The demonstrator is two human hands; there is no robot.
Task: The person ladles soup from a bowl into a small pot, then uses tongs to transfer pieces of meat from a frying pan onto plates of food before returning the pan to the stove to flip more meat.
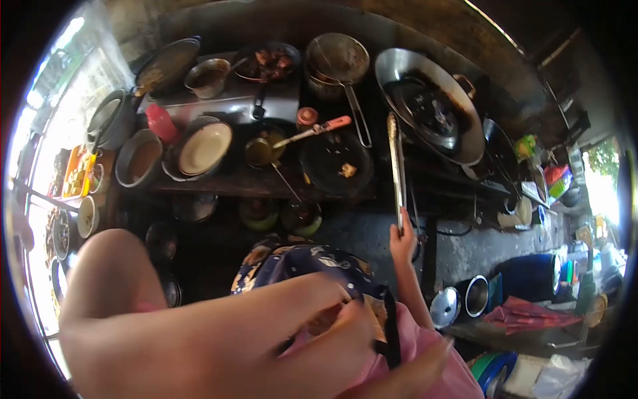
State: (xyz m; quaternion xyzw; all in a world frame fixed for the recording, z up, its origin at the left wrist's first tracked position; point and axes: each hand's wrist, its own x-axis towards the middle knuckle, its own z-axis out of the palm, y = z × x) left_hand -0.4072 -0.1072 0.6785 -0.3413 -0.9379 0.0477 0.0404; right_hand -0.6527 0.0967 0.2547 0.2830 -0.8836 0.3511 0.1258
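My right hand (402, 241) is closed around the lower end of a pair of long metal tongs (399, 169). The far end of the tongs reaches to the near-left rim of a large wok (473, 143), which has dark, shiny oil (432, 116) in it. Close to the camera, my left hand (362, 332) is bent in across my pink shirt (425, 356) and patterned apron (312, 256). It is smeared by motion, so I cannot make out its fingers or anything in them.
Along the counter stand a strainer (337, 56), a pan of dark meat pieces (269, 63), a flat black pan (332, 163) with a small food piece, a pale bowl (205, 147), a pink bottle (159, 121) and a pink-handled utensil (332, 124). Pots (476, 296) sit low at right.
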